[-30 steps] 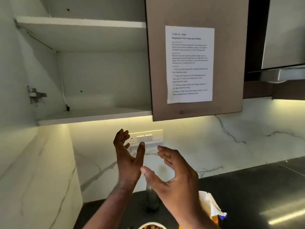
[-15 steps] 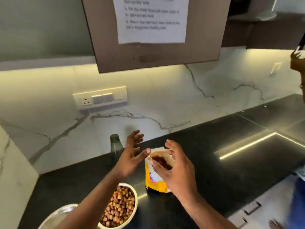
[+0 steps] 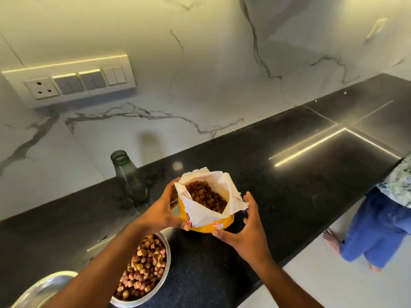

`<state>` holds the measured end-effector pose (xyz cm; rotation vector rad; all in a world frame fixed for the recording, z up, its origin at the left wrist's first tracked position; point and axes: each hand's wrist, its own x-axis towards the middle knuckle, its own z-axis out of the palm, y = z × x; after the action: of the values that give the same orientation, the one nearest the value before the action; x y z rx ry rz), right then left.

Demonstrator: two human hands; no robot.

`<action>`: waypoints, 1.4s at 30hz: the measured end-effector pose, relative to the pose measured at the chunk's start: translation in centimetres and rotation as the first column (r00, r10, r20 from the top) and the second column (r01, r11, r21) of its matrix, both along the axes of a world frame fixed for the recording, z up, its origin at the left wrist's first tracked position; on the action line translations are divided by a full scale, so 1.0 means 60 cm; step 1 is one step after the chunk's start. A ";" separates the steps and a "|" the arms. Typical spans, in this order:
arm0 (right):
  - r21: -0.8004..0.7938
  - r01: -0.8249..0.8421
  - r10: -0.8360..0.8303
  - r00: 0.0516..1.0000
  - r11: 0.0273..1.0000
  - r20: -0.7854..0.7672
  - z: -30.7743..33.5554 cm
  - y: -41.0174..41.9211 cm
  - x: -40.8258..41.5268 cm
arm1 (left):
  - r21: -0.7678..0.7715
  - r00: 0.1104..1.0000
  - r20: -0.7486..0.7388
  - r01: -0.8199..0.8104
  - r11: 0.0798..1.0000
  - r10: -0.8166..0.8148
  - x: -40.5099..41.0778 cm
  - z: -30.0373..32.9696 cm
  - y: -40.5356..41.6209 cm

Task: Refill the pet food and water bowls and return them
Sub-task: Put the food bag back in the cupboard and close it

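At the lower left corner a second steel bowl (image 3: 42,290) is being cut off by the frame edge and partly covered by the left forearm, so its contents are not showing. To the left of the yellow food bag (image 3: 205,216) and nearer the viewer, the steel food bowl (image 3: 144,270) is sitting on the black countertop (image 3: 289,185), filled with brown and pinkish kibble; the forearm is hiding its left side. Behind and left of the bag, a dark glass bottle (image 3: 129,178) is standing upright and uncapped, close to the marble wall; whether it is holding any liquid is hard to make out. The bag itself is standing open on the counter, its white inner lining folded outward and brown kibble showing inside. Print on the bag's front is too small to read.

The left hand (image 3: 164,210) is gripping the bag's left side, fingers wrapped round the back and thumb pressing the front near the base. The right hand (image 3: 244,230) is sitting at the bag's right side with fingers spread and curved; the thumb tip is touching the lower front edge, while the other fingers are appearing to hover just off the lining, so a firm grip cannot be told. Far right of the bag, another person's blue trousers (image 3: 375,227) and 1 bare foot are standing on the white floor, the body cut off above.
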<state>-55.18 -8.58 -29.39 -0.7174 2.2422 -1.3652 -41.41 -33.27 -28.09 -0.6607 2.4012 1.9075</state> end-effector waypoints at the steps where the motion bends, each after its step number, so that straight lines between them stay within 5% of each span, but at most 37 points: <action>1: 0.000 -0.023 0.023 0.999 1.000 0.038 -0.015 -0.002 -0.009 | -0.007 1.000 0.028 0.008 1.000 -0.008 -0.004 -0.007 -0.002; 9: 0.132 -0.329 0.310 0.940 0.935 0.144 -0.085 -0.044 -0.097 | -0.146 0.961 0.276 0.058 0.988 -0.016 -0.041 -0.043 -0.018; 15: 0.194 -0.452 0.429 0.891 0.871 0.151 -0.082 -0.077 -0.146 | -0.150 0.951 0.309 0.027 0.988 0.021 -0.062 -0.057 -0.013; 25: 0.098 -0.535 0.526 0.844 0.839 0.105 -0.051 -0.089 -0.165 | -0.155 0.953 0.145 -0.244 0.957 0.266 -0.030 -0.003 0.021; 33: 0.036 -0.617 0.593 0.769 0.786 0.237 0.050 -0.127 -0.101 | -0.199 0.888 -0.166 -0.455 0.868 0.428 0.102 0.130 0.035; 36: 0.037 -0.773 0.761 0.631 0.633 0.153 0.106 -0.137 -0.055 | -0.172 0.841 -0.280 -0.519 0.837 0.463 0.163 0.186 0.030; 39: -0.064 -0.717 0.716 0.697 0.694 -0.039 0.158 -0.190 -0.002 | -0.162 0.810 -0.370 -0.539 0.826 0.456 0.221 0.245 0.025; 42: -0.141 -0.782 0.755 0.623 0.607 -0.202 0.217 -0.219 0.053 | -0.142 0.783 -0.433 -0.549 0.824 0.447 0.273 0.292 0.019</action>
<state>-52.02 -21.70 -16.37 -1.6538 1.4970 -1.1051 -25.04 -32.13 -10.59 -1.1509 3.0056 2.0704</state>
